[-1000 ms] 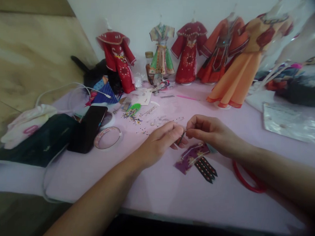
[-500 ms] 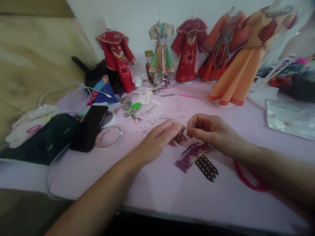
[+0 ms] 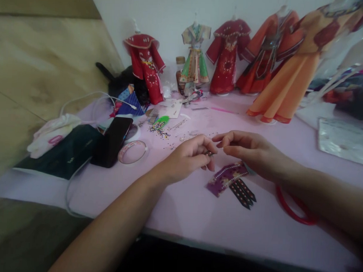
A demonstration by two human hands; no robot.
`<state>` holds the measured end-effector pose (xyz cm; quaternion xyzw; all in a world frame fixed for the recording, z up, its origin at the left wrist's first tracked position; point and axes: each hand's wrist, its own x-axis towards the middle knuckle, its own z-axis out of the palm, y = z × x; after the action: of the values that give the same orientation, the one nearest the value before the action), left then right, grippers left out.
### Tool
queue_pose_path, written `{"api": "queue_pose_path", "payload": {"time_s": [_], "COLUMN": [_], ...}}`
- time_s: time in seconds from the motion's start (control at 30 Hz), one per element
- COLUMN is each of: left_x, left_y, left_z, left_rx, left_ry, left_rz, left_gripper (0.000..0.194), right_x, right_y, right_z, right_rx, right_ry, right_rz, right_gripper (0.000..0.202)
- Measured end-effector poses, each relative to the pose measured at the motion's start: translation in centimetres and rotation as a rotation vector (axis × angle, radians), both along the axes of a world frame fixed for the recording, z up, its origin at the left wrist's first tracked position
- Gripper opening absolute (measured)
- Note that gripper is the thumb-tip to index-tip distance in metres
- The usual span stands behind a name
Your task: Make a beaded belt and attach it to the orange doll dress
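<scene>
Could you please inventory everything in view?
Miniature dresses: five; red, orange, green; back
Beads: many, mixed, centre
Scoop: one, green, among beads
Phone-like slab: one, black, left
Rolls: two, pale, beside slab
Pouch: one, dark green, left
Cloth: one, white, on pouch
Cable: one, white, left
Purple strip: one, front
Studded strips: several, black, beside it
Red ring: one, right
Plastic bag: one, clear, right
Table: one, pink, underneath
Left hand: one, centre, pinching small piece
Right hand: one, beside it

A sewing or craft workspace, shown by miniature dresses (image 3: 227,66), loose beads (image 3: 160,130) and tape (image 3: 132,152).
</scene>
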<state>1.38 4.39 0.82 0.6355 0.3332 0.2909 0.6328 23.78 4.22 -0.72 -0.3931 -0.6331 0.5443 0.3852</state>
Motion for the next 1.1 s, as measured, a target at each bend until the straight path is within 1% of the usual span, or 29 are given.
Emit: {"api": "queue_pose_path", "payload": {"time_s": [0.17,0.3,0.4,0.53,0.6,0.73,0.83,0.9,0.93,0.97,1.03,1.1], "left_x": [-0.17,-0.26,-0.28,-0.31,-0.33,-0.21,0.00,0.09,0.11,0.11,0.07,0.05], "left_y": [-0.01,-0.05,-0.07,0.03,0.15,0.37,0.38,0.27,0.18,0.07,-0.18,-0.43], "left_z": [0.12,0.15,0.16,0.17,0.17,0.17,0.10,0.00,-0.06,-0.12,-0.27,-0.45], "left_rx": [0.008,0.016,0.026,0.040,0.039,-0.021,-0.118,-0.202,-0.239,-0.267,-0.304,-0.332], "left_ry": [-0.009,-0.003,0.004,-0.039,-0.096,-0.182,-0.123,-0.068,-0.045,-0.023,0.008,0.005], "left_rz": [-0.043,-0.068,-0.069,-0.062,-0.023,0.136,0.279,0.320,0.302,0.254,0.101,-0.052], "left_gripper": [0.013,0.015,0.016,0.022,0.029,0.037,0.031,0.026,0.023,0.021,0.017,0.020], "right_x": [0.02,0.07,-0.03,-0.22,-0.29,-0.46,-0.58,-0.60,-0.59,-0.56,-0.50,-0.46], "right_y": [-0.22,-0.39,-0.42,-0.26,-0.18,-0.19,-0.29,-0.33,-0.36,-0.39,-0.52,-0.74], "right_z": [-0.29,-0.38,-0.31,-0.23,-0.25,-0.26,-0.18,-0.14,-0.12,-0.12,-0.12,-0.15], "right_rx": [-0.166,-0.330,-0.375,-0.365,-0.343,-0.240,-0.139,-0.072,-0.041,-0.016,0.017,0.041], "right_ry": [0.105,0.150,0.221,0.275,0.298,0.296,0.259,0.251,0.244,0.229,0.187,0.156], "right_rz": [0.112,0.130,0.127,0.086,0.057,-0.019,-0.096,-0.126,-0.136,-0.143,-0.156,-0.151], "right_gripper": [0.015,0.016,0.018,0.016,0.015,0.014,0.016,0.017,0.016,0.016,0.017,0.017]}}
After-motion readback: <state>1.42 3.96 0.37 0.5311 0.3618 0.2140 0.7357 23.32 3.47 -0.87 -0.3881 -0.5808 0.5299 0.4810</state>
